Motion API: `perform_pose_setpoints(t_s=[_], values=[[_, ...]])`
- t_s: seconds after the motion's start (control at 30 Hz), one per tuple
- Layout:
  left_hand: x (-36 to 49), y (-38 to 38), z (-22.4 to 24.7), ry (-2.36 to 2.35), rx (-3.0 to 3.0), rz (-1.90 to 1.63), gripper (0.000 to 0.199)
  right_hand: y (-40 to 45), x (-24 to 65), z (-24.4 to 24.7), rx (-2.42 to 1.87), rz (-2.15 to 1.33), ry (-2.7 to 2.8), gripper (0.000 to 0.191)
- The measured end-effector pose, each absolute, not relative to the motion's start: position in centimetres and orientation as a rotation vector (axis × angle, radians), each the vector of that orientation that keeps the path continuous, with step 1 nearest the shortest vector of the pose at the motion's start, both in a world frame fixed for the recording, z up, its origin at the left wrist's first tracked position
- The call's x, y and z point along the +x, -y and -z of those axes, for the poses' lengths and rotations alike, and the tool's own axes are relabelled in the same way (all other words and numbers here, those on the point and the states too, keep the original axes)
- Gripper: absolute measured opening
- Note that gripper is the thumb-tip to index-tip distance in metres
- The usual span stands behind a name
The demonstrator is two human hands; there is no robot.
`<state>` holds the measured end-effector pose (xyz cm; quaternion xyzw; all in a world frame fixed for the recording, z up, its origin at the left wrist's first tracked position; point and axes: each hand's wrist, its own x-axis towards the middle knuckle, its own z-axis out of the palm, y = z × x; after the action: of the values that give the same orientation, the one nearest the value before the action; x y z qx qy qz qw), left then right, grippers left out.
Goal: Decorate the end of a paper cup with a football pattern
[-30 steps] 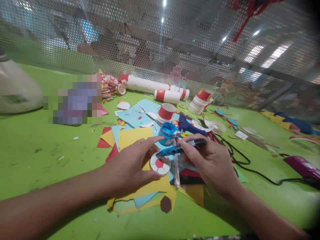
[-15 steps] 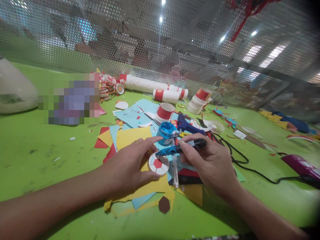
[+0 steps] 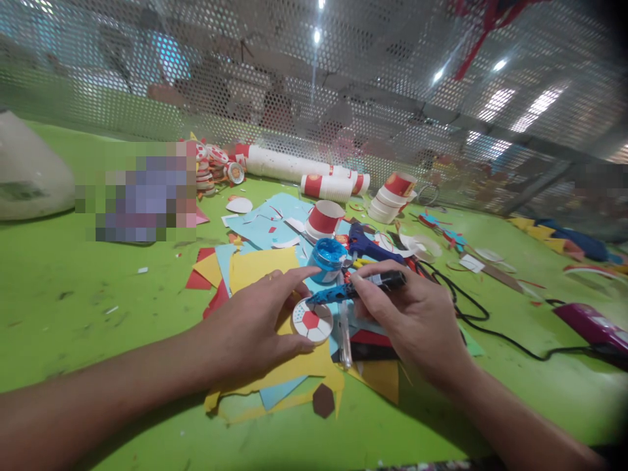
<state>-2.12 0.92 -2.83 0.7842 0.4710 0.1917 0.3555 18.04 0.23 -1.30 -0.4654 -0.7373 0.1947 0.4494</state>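
Observation:
A round white disc point(image 3: 313, 320) with a red hexagon at its middle and small blue dots at its upper left lies over yellow paper point(image 3: 265, 269). Thumb and fingers of my left hand point(image 3: 260, 320) grip the disc's left side and lower edge. My right hand point(image 3: 412, 314) is closed around a black pen point(image 3: 387, 281) smeared with blue, whose tip meets the disc's upper edge. Just behind the disc stands an open jar of blue paint point(image 3: 328, 260). A clear stick point(image 3: 345, 333) lies between the disc and my right hand.
Behind the jar are a red and white paper cup point(image 3: 324, 221) and a blue glue gun point(image 3: 370, 245). A black cord point(image 3: 510, 343) crosses the right side near a magenta device point(image 3: 591, 327). Stacked cups point(image 3: 392, 198) stand farther back, before a perforated screen point(image 3: 275, 85).
The view has shifted very slightly. Both hands, the disc and the pen keep nearly the same places.

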Motion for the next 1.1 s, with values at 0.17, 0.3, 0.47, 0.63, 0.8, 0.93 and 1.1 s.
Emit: perform_pose_setpoints(t_s=[0.17,0.3,0.47,0.63,0.8,0.93,1.1], values=[[-2.02,-0.83,2.97,-1.224,2.04,-0.536,0.074,-0.24,17.94,1.21,-1.166,-0.495,1.821,0.008],[-2.0,-0.84,3.35,-1.255,2.045,-0.603,0.075,-0.12,17.84,1.23,-1.167,-0.486,1.829,0.007],[-1.95,-0.79,3.47,-1.236,2.075,-0.589,0.073,0.22,17.81,1.37,-1.156,-0.454,1.861,0.005],[-1.82,-0.53,3.42,-1.253,2.08,-0.614,0.072,0.27,17.78,1.4,-1.158,-0.427,1.848,0.006],[-1.83,-0.49,3.21,-1.281,2.071,-0.592,0.075,0.25,18.04,1.04,-1.172,-0.39,1.745,0.011],[-1.82,-0.47,3.42,-1.283,2.071,-0.61,0.077,0.24,18.23,0.76,-1.224,-0.335,1.736,0.015],[-1.75,-0.26,3.48,-1.298,2.064,-0.623,0.079,0.03,18.23,0.91,-1.179,-0.393,1.759,0.013]])
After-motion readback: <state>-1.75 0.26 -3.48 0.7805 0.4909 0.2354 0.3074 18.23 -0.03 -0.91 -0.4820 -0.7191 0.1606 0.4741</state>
